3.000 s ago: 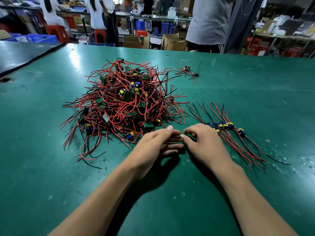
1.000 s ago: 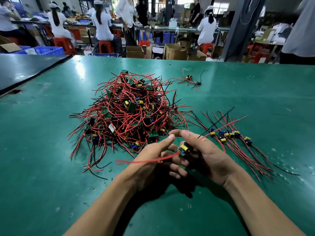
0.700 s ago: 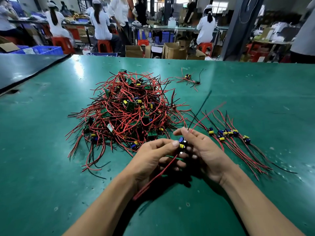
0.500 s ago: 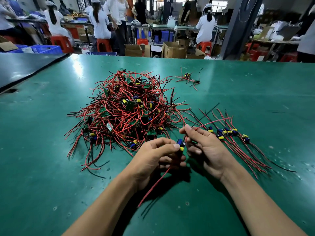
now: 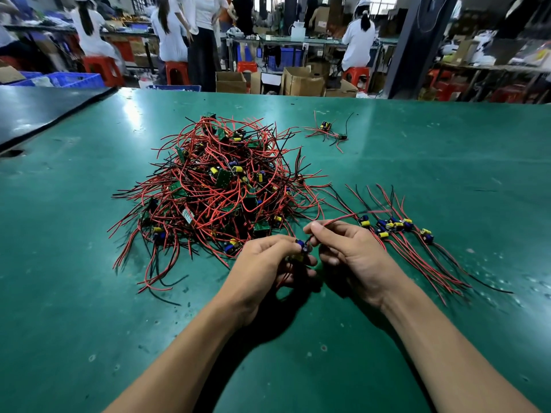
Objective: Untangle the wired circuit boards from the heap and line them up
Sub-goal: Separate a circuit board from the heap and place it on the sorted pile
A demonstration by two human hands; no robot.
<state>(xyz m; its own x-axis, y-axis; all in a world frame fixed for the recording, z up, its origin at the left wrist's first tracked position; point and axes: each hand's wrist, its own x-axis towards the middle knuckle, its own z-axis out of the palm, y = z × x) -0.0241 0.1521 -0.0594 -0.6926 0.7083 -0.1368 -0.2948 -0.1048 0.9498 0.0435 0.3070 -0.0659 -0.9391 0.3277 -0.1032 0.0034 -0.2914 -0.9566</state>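
The left hand point(image 5: 268, 263) holds one wired circuit board point(image 5: 303, 248) with fingers curled round it, above the green table point(image 5: 89, 293) at the near edge of the heap point(image 5: 220, 189). The fingers hide most of the board, and only a blue component shows. The right hand point(image 5: 354, 257) pinches the board's red lead point(image 5: 351, 216) between thumb and forefinger; the lead's far end is blurred. The lined-up row point(image 5: 393, 226) lies just right of the hands. Individual boards inside the heap are largely covered by wires.
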